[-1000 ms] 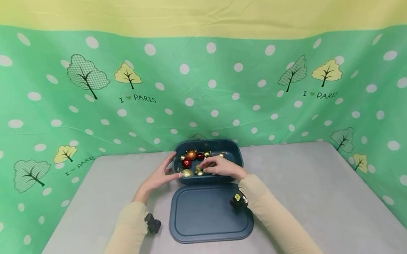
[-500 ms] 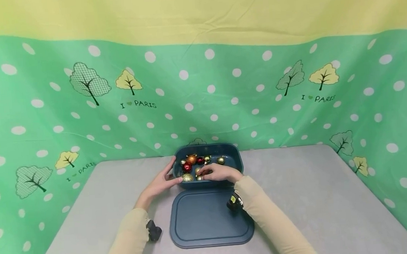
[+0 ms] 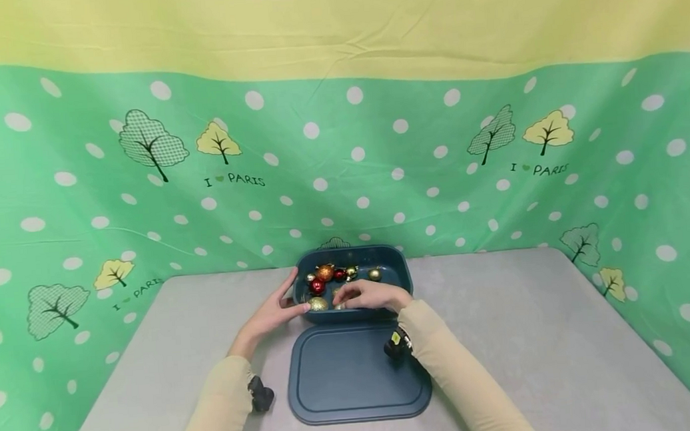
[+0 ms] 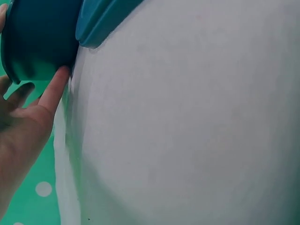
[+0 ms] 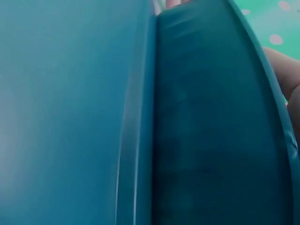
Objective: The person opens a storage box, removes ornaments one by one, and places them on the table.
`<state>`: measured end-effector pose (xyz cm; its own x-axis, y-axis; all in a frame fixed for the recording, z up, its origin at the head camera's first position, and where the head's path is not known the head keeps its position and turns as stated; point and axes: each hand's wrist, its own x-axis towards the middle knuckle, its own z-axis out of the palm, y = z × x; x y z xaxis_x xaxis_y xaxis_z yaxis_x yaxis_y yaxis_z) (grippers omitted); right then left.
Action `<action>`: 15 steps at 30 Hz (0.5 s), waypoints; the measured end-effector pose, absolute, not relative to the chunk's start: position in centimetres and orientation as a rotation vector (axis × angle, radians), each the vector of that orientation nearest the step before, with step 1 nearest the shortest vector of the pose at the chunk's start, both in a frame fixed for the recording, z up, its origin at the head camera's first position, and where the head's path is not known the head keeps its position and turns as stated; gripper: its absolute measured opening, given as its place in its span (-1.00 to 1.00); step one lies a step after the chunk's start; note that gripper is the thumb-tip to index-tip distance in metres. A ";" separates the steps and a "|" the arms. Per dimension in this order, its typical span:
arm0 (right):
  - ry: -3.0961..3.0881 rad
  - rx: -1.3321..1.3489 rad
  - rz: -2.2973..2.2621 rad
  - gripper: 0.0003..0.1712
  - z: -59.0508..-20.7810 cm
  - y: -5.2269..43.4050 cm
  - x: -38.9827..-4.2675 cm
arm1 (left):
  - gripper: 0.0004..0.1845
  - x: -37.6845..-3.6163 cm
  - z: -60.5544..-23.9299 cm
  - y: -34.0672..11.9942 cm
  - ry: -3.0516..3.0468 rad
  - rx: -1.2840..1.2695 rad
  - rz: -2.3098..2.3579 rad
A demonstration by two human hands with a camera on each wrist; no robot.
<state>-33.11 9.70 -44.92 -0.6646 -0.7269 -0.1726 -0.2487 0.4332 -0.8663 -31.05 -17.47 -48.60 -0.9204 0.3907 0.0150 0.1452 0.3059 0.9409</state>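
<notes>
Since a second ago, your right hand [image 3: 373,294] has shifted a little toward the near wall of the blue box [image 3: 391,257], and the gold ball [image 3: 375,275] at the back right shows clear of your fingers. That hand's grip bends down over a small gold bauble [image 3: 336,291] inside the box, left of the middle and close to the near wall; whether it is pinching the bauble, you cannot tell from these views. Your left hand [image 3: 266,316] braces the box with its grip spread, thumb by the near left corner, fingers along the left end. Expect the bauble to be light and stiff, probably a thin shell, glossy enough to roll or slip under a hard squeeze. Take it across its widest part between thumb and finger pads, pressing gently, and avoid knocking the glittery gold bauble [image 3: 318,304] and red bauble [image 3: 317,286] beside it. Steady the box, likely smooth and fairly rigid, by its end walls. Its lid [image 3: 356,378] lies flat on the desk [image 3: 528,336], just in front.
</notes>
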 end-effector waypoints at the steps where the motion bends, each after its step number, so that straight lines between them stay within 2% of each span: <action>1: 2.131 -0.812 -1.206 -0.71 -44.9 9.8 -33.1 | -0.01 -31.1 -48.7 -17.5 2.353 0.501 1.662; 15: 2.185 -0.741 -1.334 -0.67 -45.1 10.3 -33.0 | 0.02 -31.0 -48.4 -17.4 2.330 0.526 1.672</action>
<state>-33.03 10.26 -45.06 -0.7425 -0.6602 -0.1132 -0.2010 0.3808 -0.9025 -31.04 -17.37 -48.37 -0.9103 0.4132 0.0253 0.1561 0.2861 0.9454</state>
